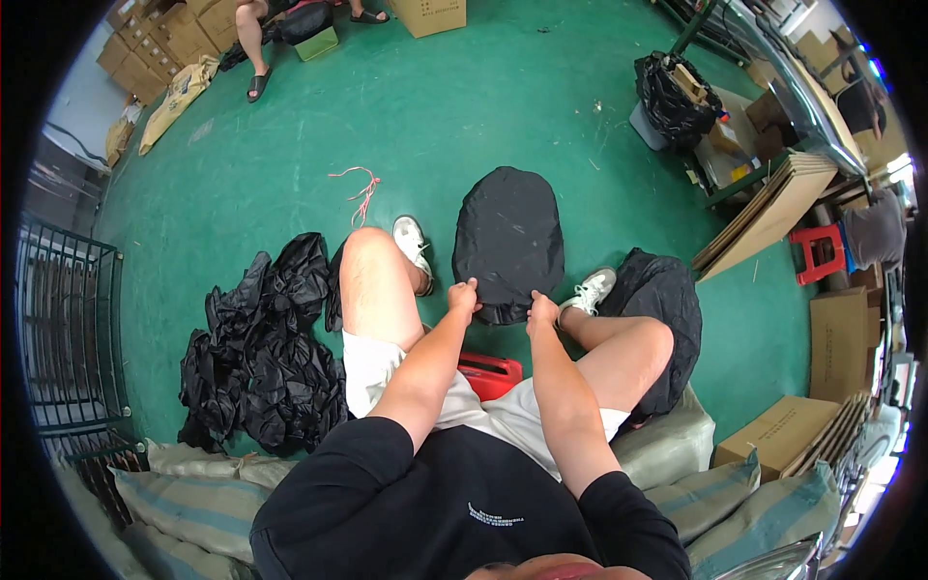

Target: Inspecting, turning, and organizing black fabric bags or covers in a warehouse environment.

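A black, oval fabric cover [508, 232], elastic-looking and gathered at its near edge, lies between my feet on the green floor. My left hand [465, 298] has its fingers closed on the near left corner of this cover. On the near right corner my right hand [543, 309] pinches the same edge. To my left is a heap of crumpled black fabric pieces [266, 358]. More black fabric [667, 309] lies in a smoother pile beyond my right leg. What is under or inside the cover is hidden.
I sit over a red plastic stool [488, 377]. Pink string [365, 193] lies ahead of my left foot. Woven sacks [193, 503] are behind me. At right stand flattened cardboard [768, 213], a bin with a black liner [675, 101] and a red stool [817, 254]. Another person's leg [250, 43] shows far left.
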The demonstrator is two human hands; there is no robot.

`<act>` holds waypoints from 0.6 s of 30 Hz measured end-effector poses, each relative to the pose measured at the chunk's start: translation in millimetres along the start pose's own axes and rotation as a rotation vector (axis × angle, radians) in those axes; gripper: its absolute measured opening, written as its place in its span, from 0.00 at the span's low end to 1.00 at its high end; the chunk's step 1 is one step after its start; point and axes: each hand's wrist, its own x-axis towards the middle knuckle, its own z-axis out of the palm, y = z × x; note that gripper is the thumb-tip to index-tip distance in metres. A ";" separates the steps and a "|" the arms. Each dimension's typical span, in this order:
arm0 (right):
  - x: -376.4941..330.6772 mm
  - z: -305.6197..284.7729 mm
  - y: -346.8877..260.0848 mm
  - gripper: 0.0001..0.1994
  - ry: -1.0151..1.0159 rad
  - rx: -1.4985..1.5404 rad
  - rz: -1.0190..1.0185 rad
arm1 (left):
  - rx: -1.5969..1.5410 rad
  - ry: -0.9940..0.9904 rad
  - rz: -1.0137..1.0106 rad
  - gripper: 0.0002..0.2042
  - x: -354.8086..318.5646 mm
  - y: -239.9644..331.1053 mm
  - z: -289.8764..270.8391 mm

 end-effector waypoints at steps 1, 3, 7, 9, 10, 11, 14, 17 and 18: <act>-25.1 2.5 -2.9 0.10 -0.056 -0.059 0.046 | -0.069 -0.130 -0.002 0.14 1.3 -8.3 -16.4; -41.5 -6.0 -6.4 0.09 -0.085 -0.109 0.089 | -0.071 -0.203 -0.057 0.12 -20.1 -10.3 -15.3; -40.4 -23.1 -11.4 0.10 -0.325 -0.283 0.168 | 0.138 -0.226 -0.142 0.10 -31.8 -16.5 -17.0; -46.5 -27.9 -36.2 0.10 -0.492 -0.690 0.146 | 0.175 -0.216 -0.170 0.10 -30.5 -19.4 -28.4; -34.8 -37.1 -51.8 0.11 -0.536 -0.908 0.174 | 0.330 -0.204 -0.116 0.09 -39.0 -13.6 -24.9; -21.8 -44.9 -67.3 0.13 -0.545 -1.003 0.142 | 0.478 -0.185 -0.060 0.09 -44.1 -9.3 -24.4; 48.0 -87.0 -127.1 0.15 -0.485 -1.155 -0.491 | 0.757 -0.202 -0.030 0.09 -53.7 3.0 -11.1; 40.9 -101.3 -206.7 0.13 -0.313 -1.126 -0.778 | 0.974 -0.360 -0.044 0.08 -58.7 -12.5 -22.4; 36.3 -106.5 -227.7 0.12 -0.293 -1.077 -0.781 | 1.009 -0.381 -0.042 0.12 -64.4 -18.6 -20.1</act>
